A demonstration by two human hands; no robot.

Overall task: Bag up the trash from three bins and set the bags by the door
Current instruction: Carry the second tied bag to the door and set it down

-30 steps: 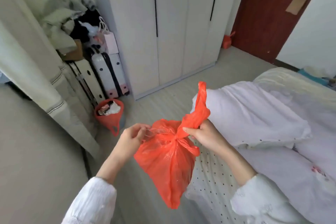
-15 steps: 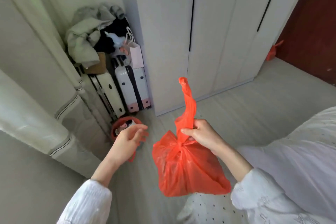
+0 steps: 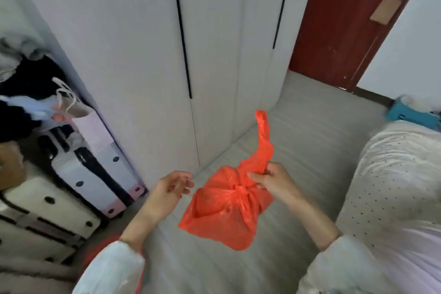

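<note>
My right hand (image 3: 274, 182) holds the orange trash bag (image 3: 226, 212) by its gathered neck. The fingers (image 3: 256, 178) and thumb are curled round the twisted plastic just above the knot, pinching it. One loose bag handle (image 3: 263, 133) stands up above the grip. The filled body of the bag hangs below the knot, clear of the floor (image 3: 310, 131), in the air in front of me.

My left hand (image 3: 170, 188) is just beside the bag and not touching it. Its fingers (image 3: 185, 178) are spread and relaxed, palm turned toward the bag, holding nothing.

The white wardrobe (image 3: 143, 55) stands ahead. The dark red door (image 3: 346, 19) is to the right of the wardrobe, with a paper tag (image 3: 385, 11) hanging from its handle. Two suitcases (image 3: 78, 174) lean at the left, beside the wardrobe, with a paper shopping bag (image 3: 88, 122) and a pile of clothes above them. The bed (image 3: 393, 186), under a dotted white cover, lies at my right. An orange shape shows at the lower left, partly hidden behind my left sleeve (image 3: 112, 267); I cannot tell what it is.
</note>
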